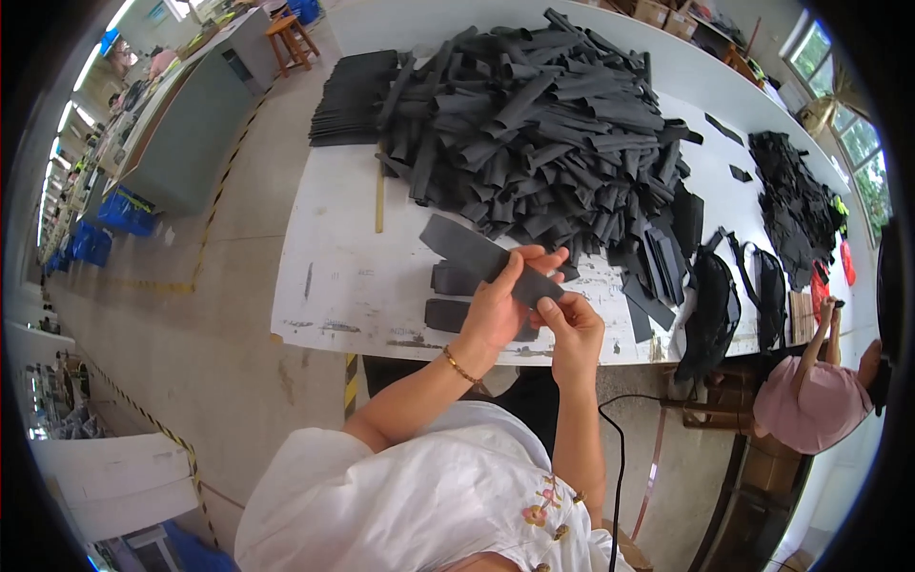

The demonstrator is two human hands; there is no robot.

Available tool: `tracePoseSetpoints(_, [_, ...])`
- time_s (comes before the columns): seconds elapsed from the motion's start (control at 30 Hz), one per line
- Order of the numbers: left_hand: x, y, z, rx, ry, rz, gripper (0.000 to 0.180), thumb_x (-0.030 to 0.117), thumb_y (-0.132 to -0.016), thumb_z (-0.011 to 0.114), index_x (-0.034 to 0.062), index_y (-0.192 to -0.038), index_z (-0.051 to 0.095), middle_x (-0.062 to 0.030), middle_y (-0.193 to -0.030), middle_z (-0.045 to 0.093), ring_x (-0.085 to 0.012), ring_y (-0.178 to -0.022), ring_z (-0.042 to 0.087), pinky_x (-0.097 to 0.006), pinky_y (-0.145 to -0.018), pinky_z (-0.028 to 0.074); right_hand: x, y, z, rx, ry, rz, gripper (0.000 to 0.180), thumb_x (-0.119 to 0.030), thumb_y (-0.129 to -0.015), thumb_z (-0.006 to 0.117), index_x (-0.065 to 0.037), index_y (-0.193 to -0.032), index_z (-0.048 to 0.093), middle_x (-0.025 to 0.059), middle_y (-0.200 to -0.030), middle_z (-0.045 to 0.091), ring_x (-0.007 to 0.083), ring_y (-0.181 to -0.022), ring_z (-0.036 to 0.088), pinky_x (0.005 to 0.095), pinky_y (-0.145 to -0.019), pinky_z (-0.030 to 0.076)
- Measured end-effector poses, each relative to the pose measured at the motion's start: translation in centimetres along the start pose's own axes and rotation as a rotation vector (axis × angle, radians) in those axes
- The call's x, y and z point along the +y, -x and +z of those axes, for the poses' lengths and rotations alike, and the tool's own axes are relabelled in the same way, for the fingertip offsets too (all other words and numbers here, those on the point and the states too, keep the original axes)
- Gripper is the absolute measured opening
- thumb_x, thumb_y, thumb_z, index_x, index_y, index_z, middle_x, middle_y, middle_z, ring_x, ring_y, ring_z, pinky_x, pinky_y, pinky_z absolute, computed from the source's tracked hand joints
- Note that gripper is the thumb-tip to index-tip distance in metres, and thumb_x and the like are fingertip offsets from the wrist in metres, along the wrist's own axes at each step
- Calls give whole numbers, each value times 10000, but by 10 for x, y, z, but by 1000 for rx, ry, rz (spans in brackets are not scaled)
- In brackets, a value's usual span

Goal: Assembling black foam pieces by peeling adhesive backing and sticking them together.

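A flat black strip of fabric-like material (467, 250) is held slantwise above the front of the white table (324, 257). My left hand (498, 310) grips it from below, the thumb lying across its upper face and the fingers behind. At the strip's lower right end, my right hand (575, 336) pinches it between thumb and fingers. Under the strip, partly hidden by my left hand, short black pieces (448, 315) lie on the tabletop. Beyond both hands rises a large heap of loose, curled black strips (543, 124).
A neat stack of black strips (353, 100) and a narrow yellowish strip (379, 202) lie left of the heap. To the right are black bags (713, 305), a dark pile (796, 195) and a person in pink (810, 400). A black cable (621, 448) hangs near my right arm.
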State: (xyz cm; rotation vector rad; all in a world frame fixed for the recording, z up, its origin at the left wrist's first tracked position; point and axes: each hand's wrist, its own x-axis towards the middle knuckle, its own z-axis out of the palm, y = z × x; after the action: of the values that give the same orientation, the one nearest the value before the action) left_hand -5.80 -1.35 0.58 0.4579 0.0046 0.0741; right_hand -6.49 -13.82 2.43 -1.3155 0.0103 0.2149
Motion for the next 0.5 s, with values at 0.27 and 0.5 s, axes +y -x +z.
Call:
tracePoseSetpoints(0.27, [-4,7,6,93,-6,-51,314,328,-1024,487,66,-1170,583,-153,-1199,652,-330,-1153,596,-415,-984,485,12,-1,3,10,-119,37,56,-15,-884,679,22,-883,637,93,-744,671,150,-633,644,278,-605,530])
tracePoseSetpoints(0.5, [5,7,-2,91,-34,-100,328,334,-1037,451,72,-1189,574,-142,-1276,618,-299,-1160,589,-398,-994,471,10,-5,-6,-16,-100,47,98,-44,-883,698,4,-848,620,68,-747,655,137,-622,629,269,-600,508])
